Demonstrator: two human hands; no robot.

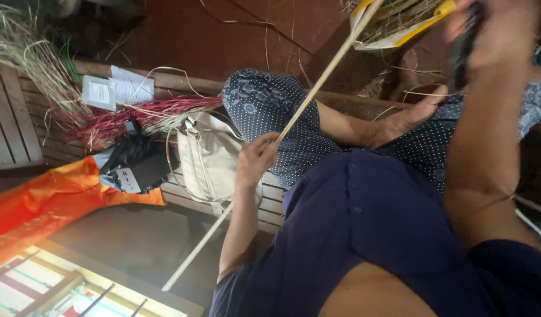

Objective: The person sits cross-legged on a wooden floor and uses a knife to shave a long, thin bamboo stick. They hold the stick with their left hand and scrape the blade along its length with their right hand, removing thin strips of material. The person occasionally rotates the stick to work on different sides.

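My left hand (256, 157) is closed around a long pale cane stick (317, 82). The stick runs slantwise from the upper right down to the floor at the lower left. Raised at the upper right, my right hand (493, 32) is blurred and grips a dark narrow object (463, 44); I cannot tell what kind of object it is. My legs in dotted dark-blue cloth (264, 105) are folded on a wooden slatted bench (270, 205), with one bare foot (408, 120) showing. The stick crosses over my knee.
A cream shoulder bag (207, 154) lies on the bench beside my knee. Next to it are red-dyed straw (135, 117), pale straw (24, 53), papers (118, 88), a black pouch (135, 164) and an orange cloth (47, 199). A white and yellow sack of straw (394, 26) sits at the top.
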